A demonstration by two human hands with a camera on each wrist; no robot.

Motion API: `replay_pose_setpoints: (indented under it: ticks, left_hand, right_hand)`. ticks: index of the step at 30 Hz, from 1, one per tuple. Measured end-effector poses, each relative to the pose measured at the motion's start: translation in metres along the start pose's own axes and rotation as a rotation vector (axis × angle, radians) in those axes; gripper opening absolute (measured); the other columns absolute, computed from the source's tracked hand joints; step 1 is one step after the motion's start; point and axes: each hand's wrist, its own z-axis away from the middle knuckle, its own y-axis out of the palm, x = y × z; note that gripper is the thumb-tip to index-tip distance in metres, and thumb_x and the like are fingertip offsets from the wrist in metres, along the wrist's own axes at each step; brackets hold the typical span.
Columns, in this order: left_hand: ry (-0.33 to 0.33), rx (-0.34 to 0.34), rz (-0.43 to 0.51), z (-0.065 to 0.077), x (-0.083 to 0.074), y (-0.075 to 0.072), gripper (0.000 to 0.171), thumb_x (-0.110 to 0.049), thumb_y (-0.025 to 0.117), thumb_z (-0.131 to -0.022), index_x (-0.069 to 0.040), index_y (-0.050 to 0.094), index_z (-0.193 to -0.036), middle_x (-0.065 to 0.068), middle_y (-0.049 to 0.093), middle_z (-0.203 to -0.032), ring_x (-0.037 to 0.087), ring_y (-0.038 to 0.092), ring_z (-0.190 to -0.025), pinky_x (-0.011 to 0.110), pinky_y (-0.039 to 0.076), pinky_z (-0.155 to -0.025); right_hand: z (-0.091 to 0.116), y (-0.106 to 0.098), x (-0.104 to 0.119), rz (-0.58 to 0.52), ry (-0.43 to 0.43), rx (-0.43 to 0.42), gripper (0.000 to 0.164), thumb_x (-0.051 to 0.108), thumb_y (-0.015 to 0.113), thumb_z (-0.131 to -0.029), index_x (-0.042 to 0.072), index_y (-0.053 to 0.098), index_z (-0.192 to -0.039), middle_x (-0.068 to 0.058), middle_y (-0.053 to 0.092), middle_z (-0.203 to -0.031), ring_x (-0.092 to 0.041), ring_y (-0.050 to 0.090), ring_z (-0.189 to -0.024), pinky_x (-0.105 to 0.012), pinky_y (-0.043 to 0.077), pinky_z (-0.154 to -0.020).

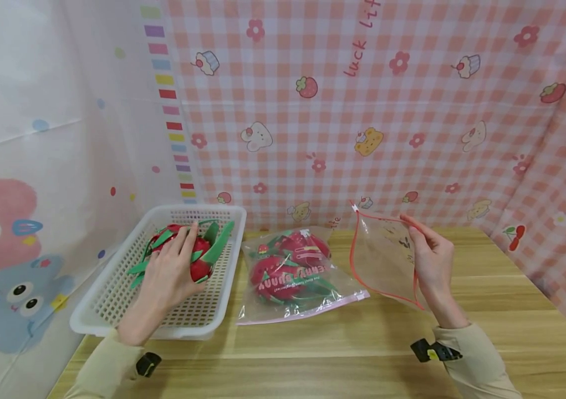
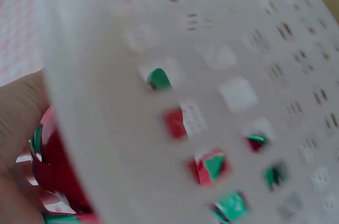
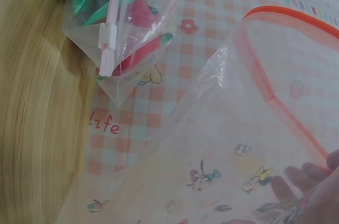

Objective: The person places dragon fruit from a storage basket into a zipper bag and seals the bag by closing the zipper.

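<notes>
Reaching into the white plastic basket [image 1: 235,266], my left hand [image 1: 170,280] grips a red toy dragon fruit [image 1: 200,270] with green leaves. The left wrist view shows the thumb and fingers around the red fruit [image 2: 61,168], partly hidden by the basket wall [image 2: 116,144]. On the right, my right hand [image 1: 433,263] pinches the edge of a clear zip bag [image 1: 382,257] with an orange-red rim. The bag's mouth gapes, and small cartoon prints [image 3: 203,176] show on its side in the right wrist view.
Between the hands, a clear zip bag with a pink slider strip [image 1: 283,282] lies on the wooden table [image 1: 322,354], holding red and green toy dragon fruits. A pink checked cloth [image 1: 337,122] hangs behind the table, and a white patterned cloth [image 1: 63,166] borders the left.
</notes>
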Motion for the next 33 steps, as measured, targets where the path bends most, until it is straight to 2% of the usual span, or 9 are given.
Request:
replay_pose_setpoints:
  ticks: [3, 6, 8, 9, 14, 20, 26, 29, 33]
  left_hand:
    - [0.004, -0.007, 0.024, -0.004, -0.008, -0.003, 0.117, -0.032, 0.089, -0.052, -0.004, 0.029, -0.148, 0.026, 0.048, -0.139, 0.044, 0.056, -0.115, 0.058, 0.053, -0.079]
    - [0.009, -0.012, 0.040, -0.008, -0.017, -0.005, 0.117, -0.037, 0.089, -0.052, -0.005, 0.030, -0.148, 0.026, 0.049, -0.139, 0.044, 0.060, -0.110, 0.052, 0.056, -0.070]
    - [0.008, -0.013, 0.050, -0.011, -0.023, -0.007, 0.117, -0.040, 0.089, -0.052, -0.006, 0.030, -0.148, 0.025, 0.048, -0.140, 0.044, 0.062, -0.106, 0.050, 0.056, -0.065]
    - [0.006, -0.013, 0.058, -0.012, -0.027, -0.007, 0.117, -0.041, 0.089, -0.053, -0.007, 0.030, -0.148, 0.024, 0.048, -0.140, 0.043, 0.062, -0.105, 0.050, 0.056, -0.063]
    - [-0.005, -0.012, 0.124, -0.020, -0.042, -0.012, 0.116, -0.042, 0.087, -0.055, -0.008, 0.028, -0.149, 0.022, 0.046, -0.143, 0.042, 0.061, -0.109, 0.051, 0.056, -0.062]
    - [0.017, -0.041, 0.219, -0.027, -0.061, -0.013, 0.121, -0.044, 0.090, -0.052, -0.010, 0.027, -0.149, 0.019, 0.045, -0.145, 0.039, 0.062, -0.108, 0.043, 0.057, -0.060]
    - [0.024, -0.077, 0.407, -0.031, -0.080, -0.005, 0.116, -0.037, 0.090, -0.055, -0.008, 0.027, -0.149, 0.015, 0.051, -0.140, 0.032, 0.063, -0.104, 0.041, 0.059, -0.073]
    - [0.035, -0.108, 0.491, -0.033, -0.089, -0.001, 0.115, -0.036, 0.089, -0.055, -0.005, 0.028, -0.148, 0.014, 0.056, -0.132, 0.030, 0.060, -0.107, 0.041, 0.058, -0.080]
    - [0.052, -0.169, 0.561, -0.035, -0.102, 0.005, 0.113, -0.037, 0.089, -0.054, -0.005, 0.032, -0.146, 0.013, 0.062, -0.121, 0.027, 0.061, -0.104, 0.038, 0.058, -0.079]
  right_hand:
    - [0.000, 0.000, 0.000, -0.013, 0.002, -0.003, 0.028, 0.018, 0.051, -0.097, 0.010, 0.068, -0.118, 0.015, 0.051, -0.048, -0.004, 0.017, -0.031, -0.028, 0.016, -0.030]
    - [0.000, 0.000, 0.000, -0.022, 0.004, -0.009, 0.028, 0.017, 0.052, -0.097, 0.010, 0.068, -0.118, 0.024, 0.066, -0.074, -0.004, 0.017, -0.031, -0.027, 0.016, -0.030]
    - [0.000, 0.001, 0.001, -0.016, 0.001, -0.007, 0.028, 0.018, 0.052, -0.097, 0.010, 0.068, -0.119, 0.029, 0.067, -0.090, -0.004, 0.016, -0.031, -0.026, 0.016, -0.031]
    - [0.000, 0.001, 0.001, -0.016, 0.001, -0.007, 0.028, 0.018, 0.053, -0.097, 0.010, 0.068, -0.118, 0.029, 0.066, -0.092, -0.004, 0.017, -0.031, -0.026, 0.017, -0.031]
    - [0.000, 0.002, 0.001, 0.009, -0.011, 0.000, 0.028, 0.020, 0.052, -0.097, 0.011, 0.068, -0.118, 0.030, 0.065, -0.094, -0.004, 0.016, -0.034, -0.024, 0.018, -0.034]
    - [0.001, 0.003, 0.001, -0.012, -0.004, 0.011, 0.028, 0.019, 0.052, -0.097, 0.010, 0.067, -0.120, 0.024, 0.068, -0.104, -0.005, 0.016, -0.037, -0.024, 0.028, -0.048]
    - [0.001, 0.004, 0.001, -0.025, -0.011, 0.011, 0.028, 0.018, 0.052, -0.097, 0.009, 0.067, -0.119, 0.028, 0.067, -0.095, -0.004, 0.017, -0.033, -0.024, 0.020, -0.035]
    - [0.001, 0.005, 0.001, -0.024, -0.014, 0.013, 0.028, 0.018, 0.052, -0.097, 0.009, 0.067, -0.119, 0.030, 0.066, -0.094, -0.004, 0.016, -0.034, -0.024, 0.018, -0.034]
    - [0.002, 0.006, 0.001, -0.037, -0.006, 0.015, 0.028, 0.018, 0.052, -0.097, 0.009, 0.067, -0.119, 0.029, 0.067, -0.095, -0.005, 0.015, -0.034, -0.023, 0.018, -0.034]
